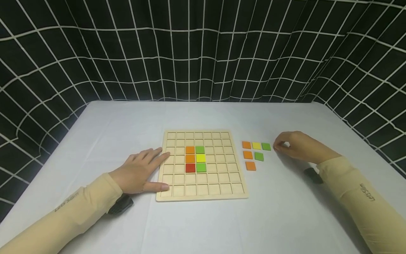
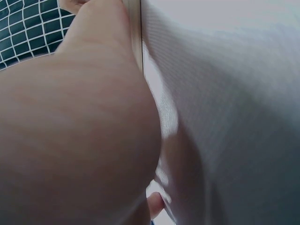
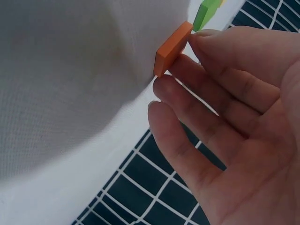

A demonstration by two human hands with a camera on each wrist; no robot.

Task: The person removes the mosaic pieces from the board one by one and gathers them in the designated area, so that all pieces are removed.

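My left hand (image 1: 136,173) lies spread at the left side of a wooden grid board (image 1: 222,190), thumb and fingertips resting on its edge. In the left wrist view, the palm (image 2: 75,126) fills much of the picture beside the board's edge (image 2: 136,33). Near the middle of the board, two columns of square tiles sit side by side: orange, orange and red (image 1: 190,168), then green, yellow (image 1: 201,158) and green. Right of the loose tiles, my right hand (image 1: 293,145) pinches an orange tile (image 3: 172,49) between thumb and fingertips; the head view hides this tile.
Between board and right hand lie loose tiles on the white tablecloth (image 1: 196,225): several orange ones (image 1: 250,165), a yellow one (image 1: 256,145) and two green ones (image 1: 259,156). A dark curtain with white grid lines (image 1: 190,53) hangs behind the table.
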